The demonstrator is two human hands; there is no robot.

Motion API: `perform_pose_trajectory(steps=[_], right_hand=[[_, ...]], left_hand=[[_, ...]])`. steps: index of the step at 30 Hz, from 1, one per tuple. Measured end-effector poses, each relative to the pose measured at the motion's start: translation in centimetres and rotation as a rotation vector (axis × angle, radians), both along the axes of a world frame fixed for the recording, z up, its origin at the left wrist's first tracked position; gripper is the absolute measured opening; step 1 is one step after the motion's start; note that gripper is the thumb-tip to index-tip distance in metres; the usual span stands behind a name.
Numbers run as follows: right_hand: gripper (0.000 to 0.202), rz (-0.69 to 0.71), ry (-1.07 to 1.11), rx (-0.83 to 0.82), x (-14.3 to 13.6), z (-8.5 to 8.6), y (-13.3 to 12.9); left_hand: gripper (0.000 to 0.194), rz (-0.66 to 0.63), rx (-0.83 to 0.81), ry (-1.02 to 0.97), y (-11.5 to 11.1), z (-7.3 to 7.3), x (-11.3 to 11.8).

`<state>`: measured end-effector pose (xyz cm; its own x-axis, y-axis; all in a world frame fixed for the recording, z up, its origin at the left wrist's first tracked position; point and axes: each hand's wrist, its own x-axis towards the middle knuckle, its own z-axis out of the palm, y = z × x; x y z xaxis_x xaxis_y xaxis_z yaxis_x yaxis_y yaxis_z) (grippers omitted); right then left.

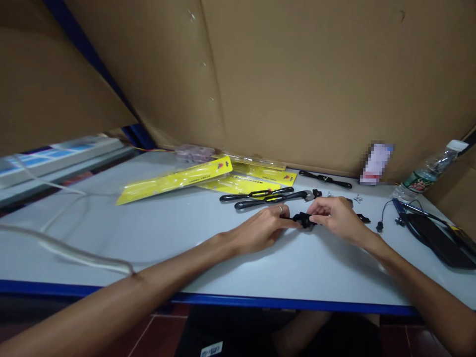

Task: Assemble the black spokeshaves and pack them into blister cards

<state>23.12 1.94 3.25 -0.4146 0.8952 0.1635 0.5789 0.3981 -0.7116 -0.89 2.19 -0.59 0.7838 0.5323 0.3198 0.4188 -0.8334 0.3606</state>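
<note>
- We have the black piece [304, 219] between our two hands, above or on the near part of the tabletop [208, 272]; we cannot tell whether it touches the surface.
- Our left hand [265, 227] is curled nearly closed around its left side, the index finger laid along it; our right hand [336, 218] pinches its right side between thumb and bent fingers.
- We judge it light and stiff, probably hard metal or plastic, unlikely to break but perhaps slick where the finish is smooth.
- The best hold is likely at its two ends, leaving the middle free; its finer shape is too blurred for us to read.
- Just beyond our left hand lie two black-handled tools, the nearer tool [248, 204] and the farther tool [232, 197], close enough to brush.
- Yellow packages [174, 181] lie behind them.
- Small metal parts [357, 198] beyond our right hand could be knocked astray.
- A bottle [422, 181] and a dark flat object [439, 240] stand off to our right, out of the way.
</note>
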Motion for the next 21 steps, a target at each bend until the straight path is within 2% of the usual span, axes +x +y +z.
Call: perform_pose_trajectory(steps=[7,13,21], right_hand=[[0.021,0.029,-0.237,0.189,-0.3,-0.2,-0.2],[0.019,0.067,-0.246,0.290,-0.3,-0.9,-0.4],[0.018,0.095,-0.282,0.347,-0.2,-1.4,-0.5]], left_hand=[[0.063,-0.001,0.009,-0.040,0.1,-0.3,0.0],[0.059,-0.016,0.036,-0.053,0.1,-0.3,-0.1],[0.054,-0.025,0.055,-0.086,0.1,-0.2,-0.2]])
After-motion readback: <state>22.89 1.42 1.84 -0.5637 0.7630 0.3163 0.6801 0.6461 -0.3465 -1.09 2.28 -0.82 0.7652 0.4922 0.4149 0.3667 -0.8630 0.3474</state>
